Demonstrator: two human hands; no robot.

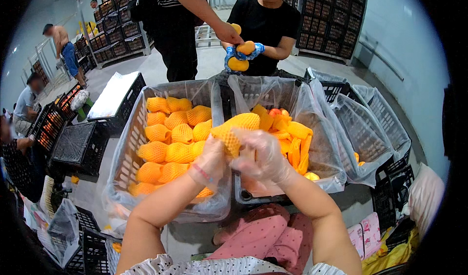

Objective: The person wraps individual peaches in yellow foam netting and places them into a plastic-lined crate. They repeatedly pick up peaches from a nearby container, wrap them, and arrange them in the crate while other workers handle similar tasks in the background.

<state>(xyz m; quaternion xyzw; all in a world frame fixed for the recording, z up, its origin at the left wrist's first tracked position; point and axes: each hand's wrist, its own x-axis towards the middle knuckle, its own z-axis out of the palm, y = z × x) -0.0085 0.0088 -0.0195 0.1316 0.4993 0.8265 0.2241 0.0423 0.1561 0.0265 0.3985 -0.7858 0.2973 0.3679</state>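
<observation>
A yellow foam net sleeve [239,125] is held up between my hands, above the rims of two crates. My left hand [211,158], in a clear plastic glove, grips its lower left side. My gloved right hand [267,156] has its fingers curled at the sleeve's right side; motion blur hides whether they press on it. Whether fruit sits inside this sleeve is hidden. Below and left, a plastic-lined crate [122,143] holds rows of sleeved pieces [177,121]. The lined crate on the right [331,165] contains loose foam sleeves [299,147] and some red-yellow fruit [311,176].
Across the crates, a person in blue patterned gloves holds yellow fruit [238,64], and another person's hand [228,33] reaches there. More lined crates [365,125] stand at right. A black crate with white sheets [113,95] stands at left. Stacked crates [329,22] line the back.
</observation>
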